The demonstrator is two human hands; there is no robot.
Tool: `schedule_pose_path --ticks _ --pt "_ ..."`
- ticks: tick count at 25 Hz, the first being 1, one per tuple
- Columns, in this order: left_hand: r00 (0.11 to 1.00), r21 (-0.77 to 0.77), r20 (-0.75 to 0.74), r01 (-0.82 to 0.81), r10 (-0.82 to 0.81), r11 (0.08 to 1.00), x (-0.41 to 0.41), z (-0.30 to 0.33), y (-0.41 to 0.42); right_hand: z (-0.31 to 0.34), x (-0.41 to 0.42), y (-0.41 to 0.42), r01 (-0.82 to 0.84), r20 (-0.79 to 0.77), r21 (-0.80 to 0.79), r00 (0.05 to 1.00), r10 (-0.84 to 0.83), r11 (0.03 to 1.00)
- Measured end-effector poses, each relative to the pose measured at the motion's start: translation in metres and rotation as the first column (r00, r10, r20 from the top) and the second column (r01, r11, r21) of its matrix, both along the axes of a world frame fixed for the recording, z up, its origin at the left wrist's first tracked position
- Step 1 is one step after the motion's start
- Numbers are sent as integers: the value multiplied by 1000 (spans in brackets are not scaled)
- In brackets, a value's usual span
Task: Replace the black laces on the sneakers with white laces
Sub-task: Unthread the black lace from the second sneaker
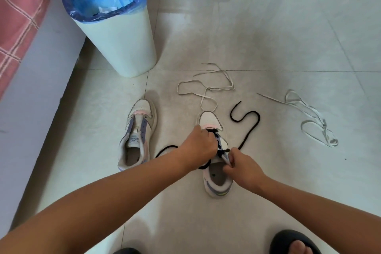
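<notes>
1. Bin (115, 33): it stands on the floor (268, 27) beyond the left shoe (137, 136), well apart from the work. It only matters if a pulled lace is flung that way; the blue bag could catch it and the lace be lost among the rubbish.

2. Right shoe (214, 171): still carrying the black lace (246, 128), it sits loose on smooth tile with nothing pinning it. I judge a hard tug would drag or tip it rather than free the lace.

3. Left shoe: its eyelets look bare, no lace through them. The risk is mixing up which shoe is done, or knocking it with the left forearm.

4. Left hand (199, 145): curled over the lower eyelets, fingers hidden under the knuckles. It seems to be gripping the black lace there, but I cannot tell exactly what it holds. If it clamps a crossing, the lace will bind.

5. Right hand (243, 167): finger and thumb pinch the tongue or upper edge near the top eyelets; which one is unclear. A slip would let the shoe twist away.

6. Black lace: one free end snakes right of the shoe, another loops left under the left wrist. A loop could snag under the shoe or wrist.

7. White laces: one (208, 86) lies just past the right shoe's toe, the other (315, 121) well to the right. The nearer one may tangle with the black end as it pulls out.
</notes>
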State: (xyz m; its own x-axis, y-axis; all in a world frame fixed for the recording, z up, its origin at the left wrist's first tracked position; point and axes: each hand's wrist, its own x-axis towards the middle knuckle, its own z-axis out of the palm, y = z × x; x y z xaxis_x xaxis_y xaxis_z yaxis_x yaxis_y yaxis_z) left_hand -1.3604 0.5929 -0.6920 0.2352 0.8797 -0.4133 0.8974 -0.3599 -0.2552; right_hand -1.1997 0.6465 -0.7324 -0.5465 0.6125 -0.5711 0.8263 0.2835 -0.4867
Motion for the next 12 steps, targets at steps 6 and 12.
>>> schedule_pose_path --ticks 6,12 --pt "533 -295 376 -706 758 643 -2 1 3 1 -8 8 -19 -5 71 1000 19 997" --pt "538 -414 360 -641 763 647 -5 -14 3 1 -5 4 -69 25 65 997 68 995"
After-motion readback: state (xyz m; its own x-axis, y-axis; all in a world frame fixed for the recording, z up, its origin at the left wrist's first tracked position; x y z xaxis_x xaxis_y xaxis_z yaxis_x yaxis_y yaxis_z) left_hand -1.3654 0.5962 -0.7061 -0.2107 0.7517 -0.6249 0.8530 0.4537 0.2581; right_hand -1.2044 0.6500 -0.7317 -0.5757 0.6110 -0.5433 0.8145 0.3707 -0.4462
